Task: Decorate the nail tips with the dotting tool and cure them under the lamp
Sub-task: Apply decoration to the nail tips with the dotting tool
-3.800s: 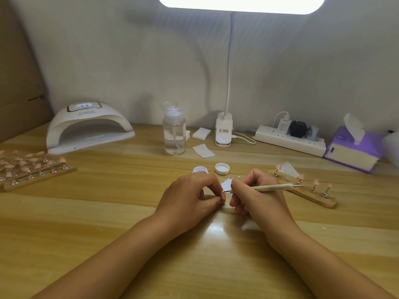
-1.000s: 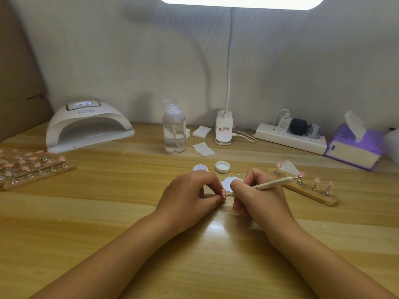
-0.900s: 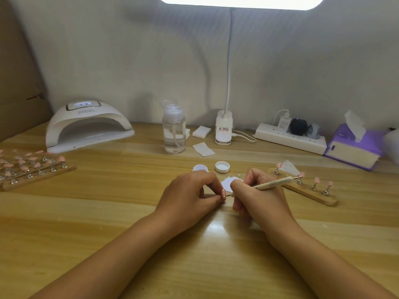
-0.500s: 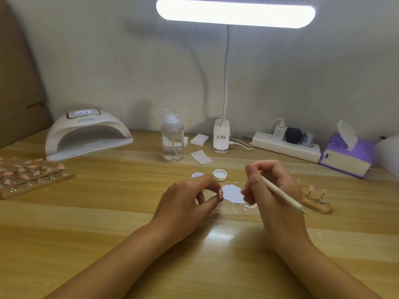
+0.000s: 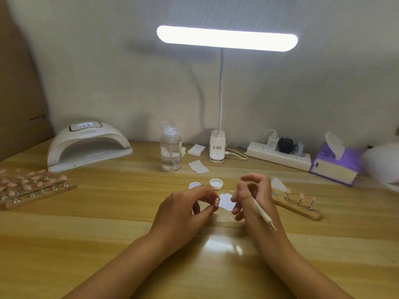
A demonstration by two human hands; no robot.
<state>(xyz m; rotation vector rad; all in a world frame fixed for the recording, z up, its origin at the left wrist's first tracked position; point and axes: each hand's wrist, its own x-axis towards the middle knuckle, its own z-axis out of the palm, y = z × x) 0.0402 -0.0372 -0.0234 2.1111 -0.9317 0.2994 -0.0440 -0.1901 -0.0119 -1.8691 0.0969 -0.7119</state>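
Note:
My left hand (image 5: pixel 183 209) pinches a small pink nail tip (image 5: pixel 216 201) between thumb and forefinger at the table's middle. My right hand (image 5: pixel 254 197) grips the white dotting tool (image 5: pixel 263 215), whose free end slants down to the right over my wrist. A patch of white gel (image 5: pixel 226 201) on a clear sheet lies between the hands. The small gel pot (image 5: pixel 193 185) and its white cap (image 5: pixel 216 183) sit just behind. A wooden stand (image 5: pixel 296 209) with three pink tips lies to the right. The white curing lamp (image 5: pixel 86 145) stands at the back left.
Wooden stands (image 5: pixel 36 190) with several pink tips lie at the left edge. A clear pump bottle (image 5: pixel 171 152), wipes (image 5: pixel 198 166), the desk lamp base (image 5: pixel 217 147), a power strip (image 5: pixel 278 155) and a purple tissue box (image 5: pixel 333 165) line the back.
My right hand has lifted away from the nail tip and swung the dotting tool's free end down to the right. The view has tilted up, showing the whole desk lamp.

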